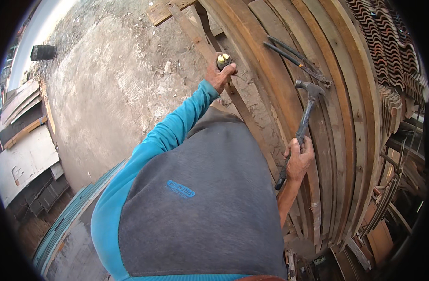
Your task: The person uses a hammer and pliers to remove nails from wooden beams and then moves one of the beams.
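My right hand is wrapped round the dark handle of a claw hammer. The hammer's head points away from me, over a row of long wooden planks. Out to the left, my left hand is closed round a small dark object with pale yellow-green ends; its kind is unclear, as the fingers cover most of it. Just beyond the hammer head, a long-handled pair of pincers lies on the planks, dark with an orange mark.
A narrow wooden board runs beneath my left hand, beside the planks. Stacked roof tiles stand at the far right, with scrap wood below them. A black container sits on the dirt ground at the far left, and sheets lie nearer.
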A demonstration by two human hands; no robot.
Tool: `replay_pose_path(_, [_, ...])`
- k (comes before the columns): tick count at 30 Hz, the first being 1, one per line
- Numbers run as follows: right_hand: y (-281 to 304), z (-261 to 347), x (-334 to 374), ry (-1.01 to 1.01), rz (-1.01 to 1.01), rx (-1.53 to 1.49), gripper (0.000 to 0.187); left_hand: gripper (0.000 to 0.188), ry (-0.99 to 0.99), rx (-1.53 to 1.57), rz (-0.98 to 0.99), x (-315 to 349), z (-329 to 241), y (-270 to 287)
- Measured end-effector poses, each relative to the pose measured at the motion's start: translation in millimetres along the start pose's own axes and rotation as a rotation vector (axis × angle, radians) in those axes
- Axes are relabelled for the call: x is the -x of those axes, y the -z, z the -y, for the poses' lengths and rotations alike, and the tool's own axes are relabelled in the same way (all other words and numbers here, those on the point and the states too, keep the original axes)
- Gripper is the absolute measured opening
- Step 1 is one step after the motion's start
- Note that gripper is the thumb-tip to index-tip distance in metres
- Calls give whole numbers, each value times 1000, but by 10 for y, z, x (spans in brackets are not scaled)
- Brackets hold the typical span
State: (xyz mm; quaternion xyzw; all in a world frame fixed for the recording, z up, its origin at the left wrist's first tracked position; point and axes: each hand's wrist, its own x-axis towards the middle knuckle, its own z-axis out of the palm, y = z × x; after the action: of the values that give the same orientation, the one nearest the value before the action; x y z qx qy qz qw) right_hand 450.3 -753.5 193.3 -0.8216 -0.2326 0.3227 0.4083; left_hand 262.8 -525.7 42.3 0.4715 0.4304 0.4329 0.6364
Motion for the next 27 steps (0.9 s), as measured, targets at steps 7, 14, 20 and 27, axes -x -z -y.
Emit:
replay_pose_path(7, [136, 424, -64, 234, 190, -382, 24, 29, 113, 186, 72, -123, 6, 131])
replay_pose_path(14, [-85, 267, -119, 75, 158, -110, 22, 30, 158, 71, 176, -46, 55, -118])
replay_pose_path(20, [-199, 371, -94, 59, 139, 17, 24, 27, 174, 107, 221, -90, 81, -107])
replay_pose_path(27, [-241, 498, -75, 324, 122, 54, 25, 30, 63, -116, 133, -26, 28, -12])
